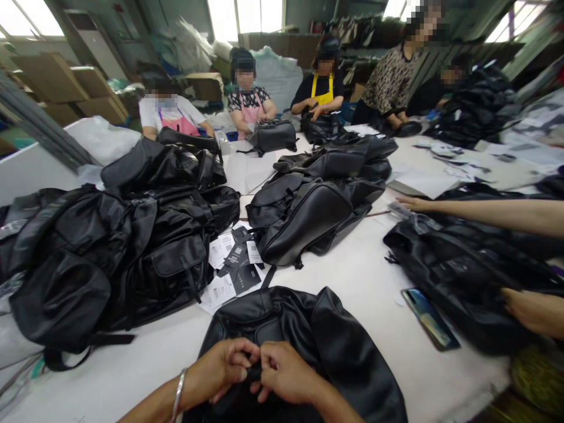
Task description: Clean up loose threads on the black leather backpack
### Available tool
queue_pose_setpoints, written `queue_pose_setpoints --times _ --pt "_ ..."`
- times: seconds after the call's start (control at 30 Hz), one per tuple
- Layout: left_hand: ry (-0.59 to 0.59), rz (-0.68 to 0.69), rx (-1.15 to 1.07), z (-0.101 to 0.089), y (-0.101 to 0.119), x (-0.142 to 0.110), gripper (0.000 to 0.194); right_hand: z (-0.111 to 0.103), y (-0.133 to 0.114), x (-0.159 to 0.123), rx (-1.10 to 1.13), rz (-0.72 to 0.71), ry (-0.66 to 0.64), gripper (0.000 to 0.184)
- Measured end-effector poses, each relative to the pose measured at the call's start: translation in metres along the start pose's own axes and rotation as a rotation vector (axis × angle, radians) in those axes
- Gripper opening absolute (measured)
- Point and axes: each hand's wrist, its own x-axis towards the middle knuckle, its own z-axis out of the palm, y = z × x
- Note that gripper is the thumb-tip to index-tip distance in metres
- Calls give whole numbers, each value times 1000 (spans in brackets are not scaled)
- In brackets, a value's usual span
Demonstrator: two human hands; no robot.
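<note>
Smooth, creased, leather-like black bag (352, 346), softly bulging, at the near edge of the white table (335, 273). Left hand (222, 370) and right hand (286, 370), fingers curled, pinch a dark part, its detail hidden. Rear left: angular cardboard boxes (48, 76), contents unseen.

Free tabletop (379, 288) between bag (352, 355) and phone (430, 320)
</note>
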Motion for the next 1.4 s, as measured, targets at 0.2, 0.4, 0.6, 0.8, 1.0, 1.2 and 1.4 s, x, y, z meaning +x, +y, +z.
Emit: queue_pose_setpoints --times 0.2,0.4,0.6,0.8,1.0,1.2,1.4 --pt "4 -4 -2 1 1 -1 46 5 2 0 0 41 44 14" --pt "56 -26 18 -1 -7 1 51 -6 -13 -10 -208 -26 -66 8" --pt "59 -50 50 1 1 1 56 -9 -23 -6 -353 -195 0 11" --pt "62 -97 47 2 9 3 62 7 -5 -2 -155 -102 82 6" --pt "46 -142 41 -3 7 7 79 -1 0 -1 363 43 -106 49" --pt "14 -134 25 -13 -16 12 95 -8 0 4 385 99 -234 69" --pt "27 -111 2 -10 -14 10 102 2 2 -2 113 35 -46 28"
